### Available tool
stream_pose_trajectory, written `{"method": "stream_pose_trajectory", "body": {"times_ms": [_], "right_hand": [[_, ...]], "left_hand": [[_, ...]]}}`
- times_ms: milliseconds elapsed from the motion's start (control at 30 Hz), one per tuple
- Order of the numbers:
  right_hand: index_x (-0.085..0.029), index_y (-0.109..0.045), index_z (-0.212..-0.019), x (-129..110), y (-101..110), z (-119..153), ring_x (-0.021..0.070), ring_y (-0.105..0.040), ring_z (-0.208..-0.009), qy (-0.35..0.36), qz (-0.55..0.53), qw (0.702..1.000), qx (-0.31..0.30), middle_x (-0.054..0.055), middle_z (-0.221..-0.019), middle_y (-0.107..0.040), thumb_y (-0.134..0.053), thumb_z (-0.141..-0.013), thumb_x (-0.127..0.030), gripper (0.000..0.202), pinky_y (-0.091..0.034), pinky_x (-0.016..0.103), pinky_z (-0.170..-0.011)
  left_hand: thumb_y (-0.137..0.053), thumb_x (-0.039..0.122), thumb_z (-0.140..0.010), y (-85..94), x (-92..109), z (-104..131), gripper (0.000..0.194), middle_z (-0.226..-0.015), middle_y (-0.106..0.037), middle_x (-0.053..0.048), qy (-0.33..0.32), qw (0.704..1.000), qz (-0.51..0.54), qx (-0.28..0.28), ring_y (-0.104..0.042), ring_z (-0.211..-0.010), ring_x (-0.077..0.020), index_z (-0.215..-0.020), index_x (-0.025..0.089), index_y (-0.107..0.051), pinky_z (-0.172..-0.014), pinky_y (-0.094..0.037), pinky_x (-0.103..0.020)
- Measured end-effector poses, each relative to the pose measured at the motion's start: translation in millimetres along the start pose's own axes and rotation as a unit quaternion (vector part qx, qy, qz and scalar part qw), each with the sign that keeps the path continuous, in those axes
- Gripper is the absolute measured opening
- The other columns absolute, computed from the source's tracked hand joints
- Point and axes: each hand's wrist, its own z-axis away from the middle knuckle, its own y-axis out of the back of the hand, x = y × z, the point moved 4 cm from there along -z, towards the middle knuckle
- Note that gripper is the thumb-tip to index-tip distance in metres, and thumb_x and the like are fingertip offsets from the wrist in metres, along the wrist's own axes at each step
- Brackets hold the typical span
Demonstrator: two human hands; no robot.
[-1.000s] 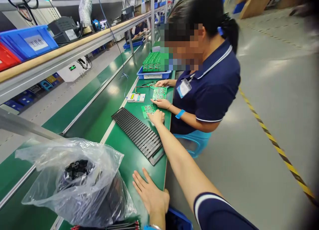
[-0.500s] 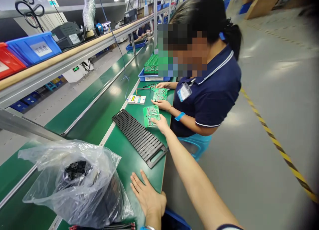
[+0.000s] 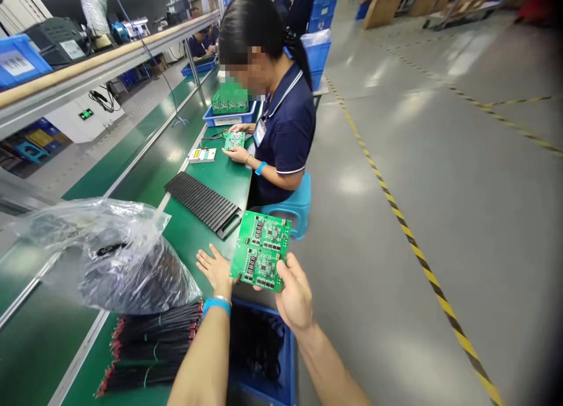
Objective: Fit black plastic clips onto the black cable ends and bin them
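Observation:
A green circuit board [image 3: 261, 250] with two digit displays is held at its lower right edge by my right hand [image 3: 297, 291], thumb on top. It hangs in the air past the bench edge. My left hand [image 3: 215, 269] lies on the green bench [image 3: 193, 218] with its fingers spread, holding nothing. Beyond my left hand lies a black slotted rack [image 3: 202, 203]. Left of that hand is a clear plastic bag [image 3: 127, 265] with dark parts inside. Bundles of black wires [image 3: 153, 347] with red ends lie nearer me.
A blue bin [image 3: 288, 359] of dark items stands below my forearms. Across the bench, a seated person [image 3: 285, 124] holds another board [image 3: 234, 140], near a white meter [image 3: 202, 155] and a blue tray [image 3: 229, 117] of boards. A shelf rail [image 3: 109, 54] runs at upper left.
My right hand has drawn back toward me with the circuit board, away from the seated person. My left hand remains on the bench. The view has shifted, showing the wires and bin more fully.

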Motion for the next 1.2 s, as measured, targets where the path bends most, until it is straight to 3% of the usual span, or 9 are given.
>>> {"method": "stream_pose_trajectory", "body": {"times_ms": [100,167,233,267,300,367,433,700,1200], "right_hand": [[-0.023,-0.058,-0.097,-24,8,53,0.0201,-0.066,-0.086,-0.010,0.004,1.000,-0.003,0.002,-0.099,-0.069,-0.066,-0.085,-0.047,0.028,-0.057,0.033,-0.071],[-0.024,-0.058,-0.098,-38,9,84,0.0200,-0.066,-0.089,-0.012,0.004,1.000,-0.008,0.001,-0.100,-0.069,-0.066,-0.085,-0.046,0.027,-0.056,0.033,-0.075],[-0.024,-0.059,-0.100,-50,7,111,0.0207,-0.065,-0.094,-0.013,0.003,1.000,-0.018,0.002,-0.101,-0.069,-0.066,-0.085,-0.046,0.027,-0.055,0.033,-0.078],[-0.024,-0.060,-0.101,-54,5,123,0.0212,-0.064,-0.096,-0.016,0.001,1.000,-0.024,0.002,-0.102,-0.069,-0.066,-0.086,-0.045,0.027,-0.055,0.033,-0.079],[-0.024,-0.060,-0.103,-59,3,134,0.0217,-0.064,-0.097,-0.021,-0.002,0.999,-0.033,0.003,-0.104,-0.069,-0.066,-0.086,-0.045,0.028,-0.055,0.034,-0.080],[-0.025,-0.061,-0.108,-66,-2,154,0.0227,-0.063,-0.100,-0.032,-0.007,0.998,-0.051,0.004,-0.107,-0.069,-0.065,-0.087,-0.044,0.029,-0.054,0.035,-0.082],[-0.026,-0.062,-0.111,-73,-6,172,0.0239,-0.062,-0.103,-0.043,-0.011,0.996,-0.073,0.004,-0.109,-0.068,-0.064,-0.087,-0.044,0.030,-0.054,0.037,-0.084],[-0.026,-0.065,-0.116,-93,-11,218,0.0249,-0.061,-0.107,-0.060,-0.032,0.986,-0.153,0.005,-0.112,-0.068,-0.059,-0.090,-0.040,0.029,-0.051,0.039,-0.089],[-0.023,-0.069,-0.102,-93,-15,257,0.0270,-0.064,-0.099,-0.080,-0.014,0.986,-0.144,0.007,-0.103,-0.071,-0.069,-0.080,-0.045,0.030,-0.054,0.041,-0.085]], "left_hand": [[-0.056,0.041,-0.084,32.3,9,38,0.075,-0.159,-0.019,-0.027,0.009,0.980,0.195,-0.040,-0.005,-0.149,-0.0390,-0.144,0.000,-0.037,-0.119,-0.004,-0.052],[-0.043,0.053,-0.090,58.0,16,88,0.065,-0.150,-0.043,-0.021,-0.006,0.944,0.321,-0.079,-0.032,-0.143,-0.0332,-0.137,0.009,-0.051,-0.117,-0.023,-0.047],[-0.029,0.063,-0.092,84.4,23,151,0.070,-0.134,-0.061,-0.018,-0.032,0.896,0.427,-0.116,-0.054,-0.127,-0.0311,-0.128,0.012,-0.060,-0.108,-0.041,-0.047],[-0.032,0.066,-0.090,97.3,26,182,0.069,-0.128,-0.065,-0.016,-0.046,0.863,0.485,-0.133,-0.060,-0.120,-0.0308,-0.126,0.014,-0.062,-0.103,-0.046,-0.046],[-0.049,0.062,-0.087,108.9,28,210,0.062,-0.124,-0.068,-0.016,-0.038,0.786,0.597,-0.156,-0.061,-0.117,-0.0323,-0.122,0.014,-0.065,-0.102,-0.047,-0.046],[-0.065,0.045,-0.085,129.0,30,253,0.043,-0.115,-0.072,-0.012,-0.015,0.700,0.691,-0.178,-0.065,-0.111,-0.0289,-0.117,0.016,-0.068,-0.098,-0.051,-0.041],[-0.069,0.034,-0.085,145.1,30,277,0.033,-0.109,-0.074,-0.010,0.003,0.658,0.731,-0.180,-0.068,-0.104,-0.0247,-0.114,0.018,-0.070,-0.094,-0.054,-0.036],[-0.077,0.029,-0.080,171.3,14,312,0.027,-0.095,-0.077,-0.006,0.026,0.615,0.768,-0.176,-0.072,-0.077,-0.0154,-0.105,0.019,-0.073,-0.075,-0.060,-0.025],[-0.073,0.029,-0.083,183.3,-8,351,0.027,-0.101,-0.076,-0.008,0.013,0.621,0.766,-0.167,-0.072,-0.087,-0.0209,-0.108,0.018,-0.072,-0.081,-0.060,-0.032]]}}
